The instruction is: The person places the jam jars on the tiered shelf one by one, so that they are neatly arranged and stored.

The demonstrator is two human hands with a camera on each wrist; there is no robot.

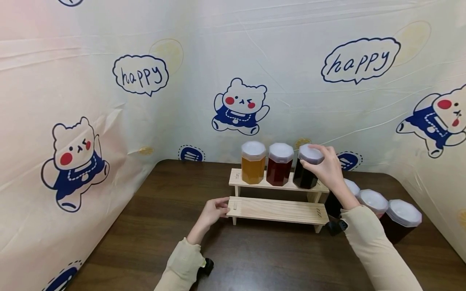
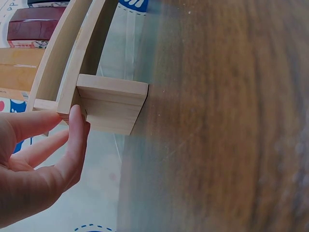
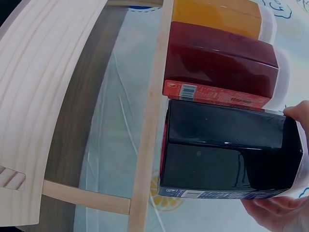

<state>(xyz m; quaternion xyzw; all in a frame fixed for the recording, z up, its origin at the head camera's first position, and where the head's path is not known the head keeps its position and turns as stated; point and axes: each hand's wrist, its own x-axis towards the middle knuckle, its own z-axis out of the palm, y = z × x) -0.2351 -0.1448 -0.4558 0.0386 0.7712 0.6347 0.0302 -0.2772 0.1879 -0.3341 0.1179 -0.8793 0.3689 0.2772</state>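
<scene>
A two-step wooden rack (image 1: 276, 209) stands on the table. My left hand (image 1: 212, 212) pinches the left end of its lower step between thumb and fingers, as the left wrist view also shows. On the upper step, my right hand (image 1: 325, 165) grips a dark jar (image 3: 227, 150) by its white lid (image 1: 310, 153). This jar is upright at the right of the row. Beside it stands a dark red jar (image 1: 279, 165), and left of that an amber jar (image 1: 253, 162); both have white lids.
Several more lidded jars (image 1: 400, 220) stand on the table right of the rack, partly behind my right forearm. The brown table (image 1: 174, 182) meets a pale curtain (image 1: 189, 101) printed with cartoon bears at the back and sides.
</scene>
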